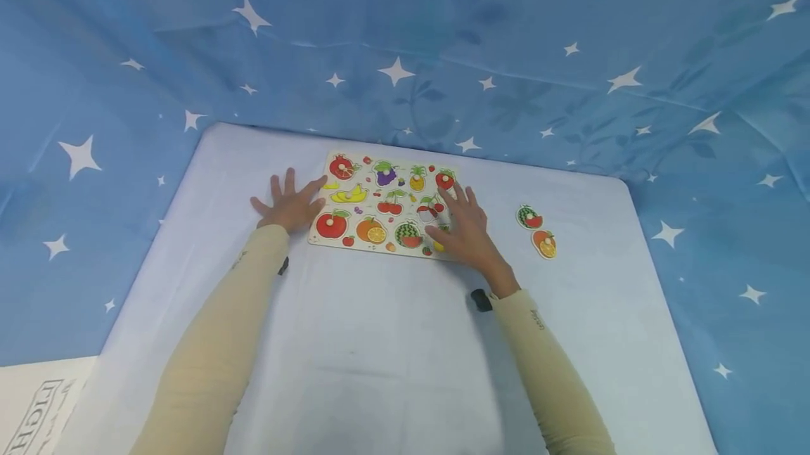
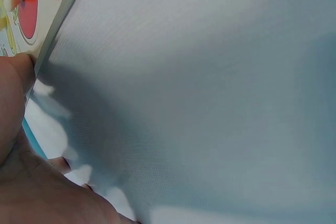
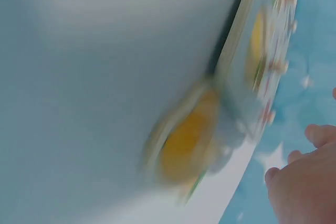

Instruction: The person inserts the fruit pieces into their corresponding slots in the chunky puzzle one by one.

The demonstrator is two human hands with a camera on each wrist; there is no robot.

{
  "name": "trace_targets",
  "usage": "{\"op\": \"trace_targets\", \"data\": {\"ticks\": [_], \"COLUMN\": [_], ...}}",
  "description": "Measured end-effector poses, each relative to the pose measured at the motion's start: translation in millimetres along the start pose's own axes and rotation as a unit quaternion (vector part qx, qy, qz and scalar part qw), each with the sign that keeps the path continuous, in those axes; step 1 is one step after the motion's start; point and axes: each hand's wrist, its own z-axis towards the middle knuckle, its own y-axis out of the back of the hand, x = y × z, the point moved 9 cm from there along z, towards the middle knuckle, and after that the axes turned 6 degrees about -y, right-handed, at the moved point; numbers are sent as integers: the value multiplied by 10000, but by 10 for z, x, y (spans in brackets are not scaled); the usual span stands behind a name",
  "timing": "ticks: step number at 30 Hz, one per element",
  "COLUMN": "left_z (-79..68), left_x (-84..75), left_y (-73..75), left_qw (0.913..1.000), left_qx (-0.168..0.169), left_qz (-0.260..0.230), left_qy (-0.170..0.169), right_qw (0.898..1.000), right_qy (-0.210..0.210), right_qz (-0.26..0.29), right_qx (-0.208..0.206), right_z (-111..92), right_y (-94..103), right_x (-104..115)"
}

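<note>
A wooden fruit puzzle board (image 1: 320,238) lies on the table, its fruit pieces fitted with small knobs. My left hand (image 1: 291,205) is at the board's left edge, fingers spread. In the left wrist view, a fingertip of that hand touches the corner of the board (image 2: 60,11) near a red piece. My right hand (image 1: 467,230) hovers over the board's right end with fingers extended, hiding part of the fruits there. It holds nothing that shows. Right of the board lie a loose watermelon piece (image 1: 529,216) and a loose orange piece (image 1: 544,244), blurred in the right wrist view.
The white table (image 1: 380,342) has rounded far corners. A blue curtain with white stars (image 1: 443,40) hangs behind and at both sides. At the lower left is a pale sheet or box with printed lettering (image 1: 38,406).
</note>
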Motion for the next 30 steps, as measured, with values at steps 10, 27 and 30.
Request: {"op": "trace_targets", "data": {"ticks": [10,27,30], "left_z": [-17,-5,-2], "left_x": [-19,-22,-15], "left_y": [20,-2,-7], "left_qw": [10000,10000,10000], "left_qx": [14,-9,-14], "left_qz": [21,70,77], "left_qy": [-16,-59,-47], "right_qw": [9940,9630,9536], "right_qy": [-854,-2423,-2788], "right_qz": [-311,398,333], "right_qx": [-613,-1106,-1089], "right_z": [-317,-782,-797], "right_y": [556,1295,1298], "right_x": [-795,-1758,-1836]}}
